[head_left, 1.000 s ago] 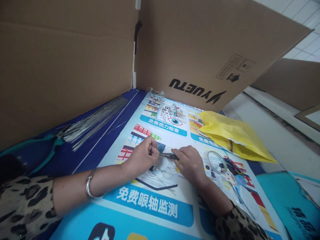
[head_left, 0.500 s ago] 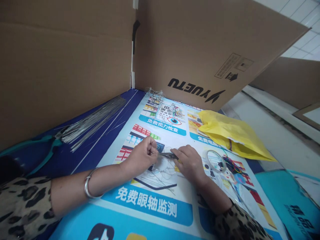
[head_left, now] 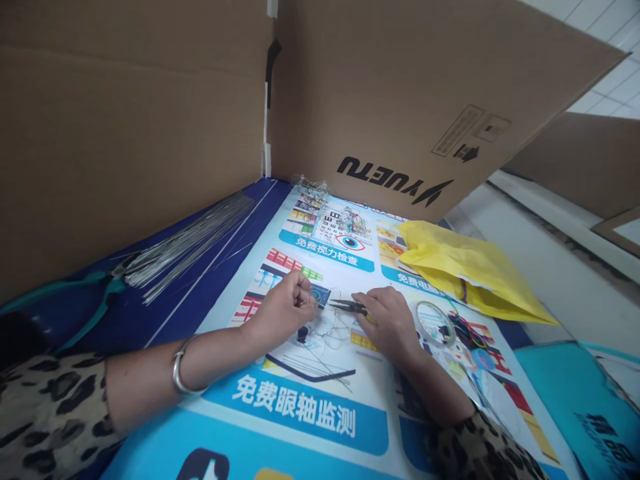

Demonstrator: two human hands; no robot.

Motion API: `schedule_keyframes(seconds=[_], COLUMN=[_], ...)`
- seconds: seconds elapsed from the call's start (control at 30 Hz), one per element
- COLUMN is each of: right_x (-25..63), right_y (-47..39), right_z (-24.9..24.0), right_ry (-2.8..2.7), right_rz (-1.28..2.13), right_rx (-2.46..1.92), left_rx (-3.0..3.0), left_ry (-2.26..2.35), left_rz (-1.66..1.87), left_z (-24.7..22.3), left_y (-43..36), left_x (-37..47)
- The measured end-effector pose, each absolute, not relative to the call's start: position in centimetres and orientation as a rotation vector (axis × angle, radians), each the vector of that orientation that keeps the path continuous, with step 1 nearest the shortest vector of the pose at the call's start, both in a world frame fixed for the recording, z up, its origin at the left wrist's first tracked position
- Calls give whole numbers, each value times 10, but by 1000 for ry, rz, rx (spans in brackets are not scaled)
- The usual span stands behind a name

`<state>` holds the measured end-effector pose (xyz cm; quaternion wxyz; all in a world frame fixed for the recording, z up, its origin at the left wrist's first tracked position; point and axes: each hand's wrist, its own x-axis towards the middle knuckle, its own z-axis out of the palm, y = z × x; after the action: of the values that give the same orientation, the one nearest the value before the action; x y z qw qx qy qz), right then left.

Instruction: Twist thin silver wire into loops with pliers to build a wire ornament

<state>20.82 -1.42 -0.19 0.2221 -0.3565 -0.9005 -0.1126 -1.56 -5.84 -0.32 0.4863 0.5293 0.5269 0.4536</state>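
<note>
My left hand [head_left: 285,308] is closed in a pinch over the printed poster [head_left: 295,407]. A thin wire seems to be between its fingertips, though the fingers hide most of it. My right hand [head_left: 393,323] is wrapped round a pair of needle-nose pliers [head_left: 350,307], whose dark jaws point left at the left fingertips. The jaws stand slightly apart, with a small gap between them and my left hand. Loose bent wires [head_left: 327,340] lie on the poster below both hands.
A bundle of straight wires [head_left: 193,243] and teal-handled pliers [head_left: 107,293] lie at left. Tangled wire pieces [head_left: 313,189] sit at the back by a cardboard box [head_left: 390,87]. At right are a tape roll [head_left: 435,325], coloured cords [head_left: 470,330], a yellow bag [head_left: 470,263] and a teal packet [head_left: 565,387].
The pliers have drawn back slightly to the right from my left fingertips, and their jaws have come apart. My left hand has hardly moved.
</note>
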Motion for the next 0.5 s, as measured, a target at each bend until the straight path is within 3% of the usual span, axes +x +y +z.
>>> schedule_keyframes(seconds=[0.5], right_x=[216], right_y=[-10], right_z=[-6], right_ry=[-2477], right_rz=[-351], right_rx=[-971], left_rx=[1253], left_ry=[1243], left_rz=[1048], left_z=[2], left_y=[-58], left_x=[-18])
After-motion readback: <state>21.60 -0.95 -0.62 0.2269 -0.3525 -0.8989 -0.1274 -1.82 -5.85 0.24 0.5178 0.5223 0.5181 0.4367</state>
